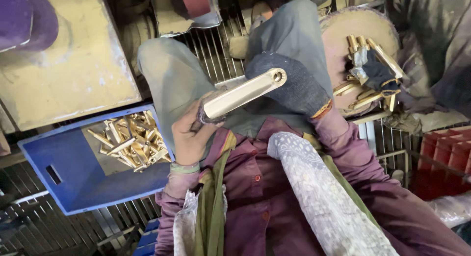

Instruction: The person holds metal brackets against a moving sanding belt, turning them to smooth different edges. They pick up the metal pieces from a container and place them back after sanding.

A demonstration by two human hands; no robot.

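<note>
Over the lap, 2 closed grips, left hand (190, 134) and gloved right hand (289, 87), around brass tube (243, 94).

Lighting: moderate, diffuse, from above; no hard-edged shadows. Upper centre and lower left of the frame fall dim. Bright specular glare runs along the polished brass tube (244, 93) at centre; smaller glints on the brass pieces (128, 140) at left. Focus fair at centre; slight softness and wide-angle stretch toward the corners. Colours muted, mild noise in dark areas.

Blue crate (73, 172) of brass pieces (130, 140) at left; red crates (449, 150) at right; metal grating (211, 50) beyond
</note>
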